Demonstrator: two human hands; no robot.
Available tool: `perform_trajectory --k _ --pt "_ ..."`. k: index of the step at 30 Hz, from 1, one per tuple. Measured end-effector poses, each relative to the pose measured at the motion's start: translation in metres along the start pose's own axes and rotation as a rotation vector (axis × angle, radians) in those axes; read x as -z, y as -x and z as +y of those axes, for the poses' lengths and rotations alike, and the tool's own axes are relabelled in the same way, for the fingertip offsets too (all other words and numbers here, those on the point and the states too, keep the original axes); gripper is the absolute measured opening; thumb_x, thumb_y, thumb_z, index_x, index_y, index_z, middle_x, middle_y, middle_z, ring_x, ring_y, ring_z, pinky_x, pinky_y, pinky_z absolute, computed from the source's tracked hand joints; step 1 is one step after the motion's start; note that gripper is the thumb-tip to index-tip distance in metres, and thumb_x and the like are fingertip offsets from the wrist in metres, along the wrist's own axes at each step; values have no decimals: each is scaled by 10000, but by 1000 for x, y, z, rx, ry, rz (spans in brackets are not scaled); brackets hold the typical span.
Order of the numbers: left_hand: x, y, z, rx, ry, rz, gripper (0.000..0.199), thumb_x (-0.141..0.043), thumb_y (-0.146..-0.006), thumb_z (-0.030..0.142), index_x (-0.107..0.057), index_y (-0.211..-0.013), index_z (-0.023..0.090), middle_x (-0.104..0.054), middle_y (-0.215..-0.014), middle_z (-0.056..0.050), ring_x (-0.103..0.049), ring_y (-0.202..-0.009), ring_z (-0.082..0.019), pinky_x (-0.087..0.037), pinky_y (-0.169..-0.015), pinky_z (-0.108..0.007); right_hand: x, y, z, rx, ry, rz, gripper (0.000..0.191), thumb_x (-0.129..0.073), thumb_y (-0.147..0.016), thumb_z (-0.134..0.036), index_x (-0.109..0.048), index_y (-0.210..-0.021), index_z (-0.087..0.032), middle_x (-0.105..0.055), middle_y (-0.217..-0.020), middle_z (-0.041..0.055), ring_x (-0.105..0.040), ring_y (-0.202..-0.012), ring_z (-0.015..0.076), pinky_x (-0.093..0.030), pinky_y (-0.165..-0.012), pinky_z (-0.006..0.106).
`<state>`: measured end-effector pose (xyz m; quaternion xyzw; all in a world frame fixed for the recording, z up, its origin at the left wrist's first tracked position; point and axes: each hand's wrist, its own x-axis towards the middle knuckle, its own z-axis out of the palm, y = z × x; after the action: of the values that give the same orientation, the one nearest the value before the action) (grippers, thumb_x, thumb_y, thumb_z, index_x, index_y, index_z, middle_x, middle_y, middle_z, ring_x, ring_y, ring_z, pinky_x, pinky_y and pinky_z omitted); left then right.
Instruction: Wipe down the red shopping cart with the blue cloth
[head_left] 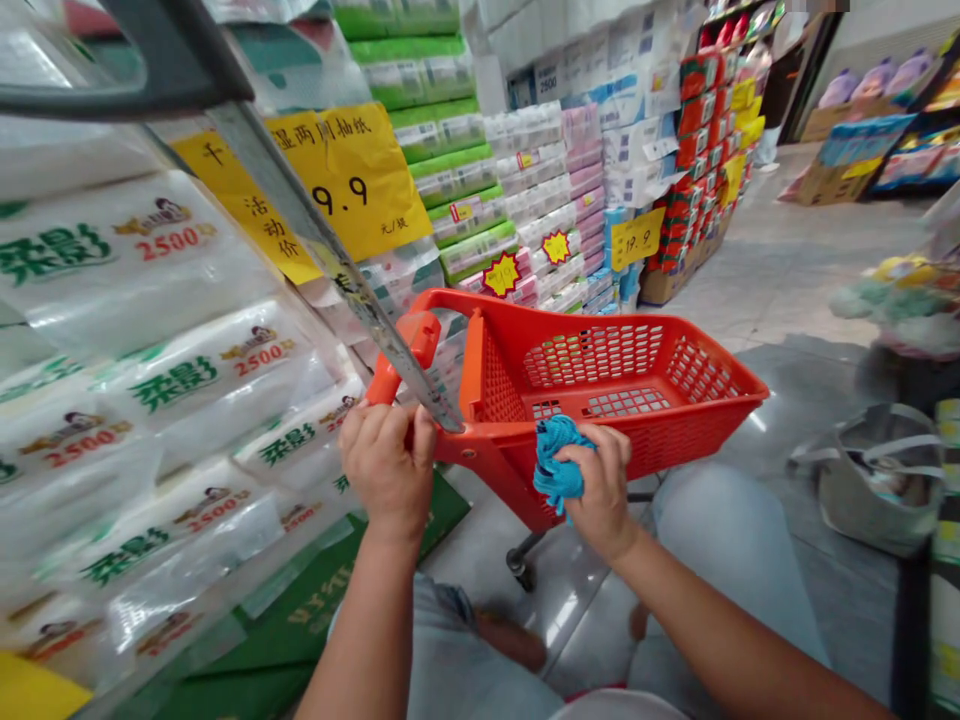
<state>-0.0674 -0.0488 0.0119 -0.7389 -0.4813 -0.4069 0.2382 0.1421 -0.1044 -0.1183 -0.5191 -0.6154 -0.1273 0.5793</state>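
Observation:
A red plastic shopping cart (637, 425) with perforated sides stands in front of me, its basket bare inside. My left hand (391, 462) is closed around the near end of the cart's red handle (405, 350). Beside that hand, a scuffed metal bar (330, 250) slants up to a dark grey grip (180, 60) at the upper left. In my right hand (600, 485) is a bunched bundle of blue cord (556, 465), gripped against or just in front of the cart's near side; whether it touches the cart I cannot tell.
Stacked tissue packs (187, 380) line the left, with a yellow price sign (360, 185) on them. Green packs (450, 130) and red packs (694, 160) continue behind the cart. At the right are a grey bag (877, 480) and a tiled floor (787, 260). A cart wheel (521, 570) shows below.

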Motion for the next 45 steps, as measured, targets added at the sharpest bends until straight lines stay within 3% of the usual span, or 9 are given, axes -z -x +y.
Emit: perform_trajectory --k 6,12,15,19,27,35,38,43,45 --pt "-11 -10 -1 40 -28 -38 328 -456 -954 387 -561 -687 228 -553 -679 -51 -486 -770 -232 -383 -791 -377 -32 24 -2 22 -92 -89 330 -594 -795 -80 -690 -999 -321 -496 -1157 54 -488 -1089 234 -473 -981 417" --pt "-22 -18 -3 45 -75 -46 328 -451 -953 383 -559 -686 226 -566 -695 -55 -502 -765 -233 -370 -779 -381 -33 39 33 -256 -33 23 463 -456 -724 0 -590 -1110 -218 -391 -1266 126 -428 -1215 290 -415 -1052 536" --pt "-30 -22 -4 58 -94 -48 327 -437 -960 380 -563 -700 227 -569 -705 -59 -507 -766 -235 -364 -779 -387 -44 32 26 -309 -49 -17 522 -455 -687 4 -568 -1152 -205 -365 -1328 138 -411 -1275 290 -400 -1093 512" --pt "-39 -29 -9 39 -120 -62 330 -437 -958 377 -552 -687 227 -559 -701 -57 -503 -765 -236 -349 -774 -386 -60 19 17 -219 -121 -164 514 -477 -664 22 -647 -1068 -248 -492 -1280 86 -502 -1186 245 -449 -1060 412" --pt "-39 -42 -16 -36 -246 -71 319 -488 -938 363 -641 -697 218 -584 -628 -42 -515 -684 -223 -316 -701 -364 -88 2 39 -312 -104 35 423 -443 -723 -3 -539 -1091 -190 -456 -1249 158 -471 -1205 287 -424 -1064 510" --pt "-48 -54 -33 -79 -262 -83 332 -510 -926 336 -624 -639 214 -593 -590 -28 -505 -615 -188 -280 -641 -339 -126 -5 34 -278 -163 40 402 -465 -723 -24 -561 -1068 -207 -503 -1206 124 -537 -1154 246 -471 -1027 420" --pt "-54 -55 -31 -71 -308 -53 340 -513 -919 340 -595 -615 212 -579 -580 -19 -495 -607 -175 -284 -636 -328 -132 -7 37 -329 -157 102 393 -464 -740 -40 -542 -1095 -188 -486 -1215 143 -528 -1157 255 -474 -1011 438" --pt "-58 -57 -21 -49 -383 -69 370 -478 -942 381 -580 -626 216 -560 -583 -27 -503 -612 -187 -283 -612 -333 -132 -20 44 -212 -177 30 360 -491 -759 -53 -579 -1056 -237 -533 -1189 88 -557 -1119 219 -492 -988 371" --pt "-59 -59 -18 -48 -412 -95 377 -459 -953 391 -571 -636 222 -560 -593 -35 -510 -617 -196 -281 -605 -340 -129 -26 52 -283 -142 105 347 -474 -765 -48 -569 -1048 -225 -534 -1177 103 -546 -1130 233 -478 -1013 403"
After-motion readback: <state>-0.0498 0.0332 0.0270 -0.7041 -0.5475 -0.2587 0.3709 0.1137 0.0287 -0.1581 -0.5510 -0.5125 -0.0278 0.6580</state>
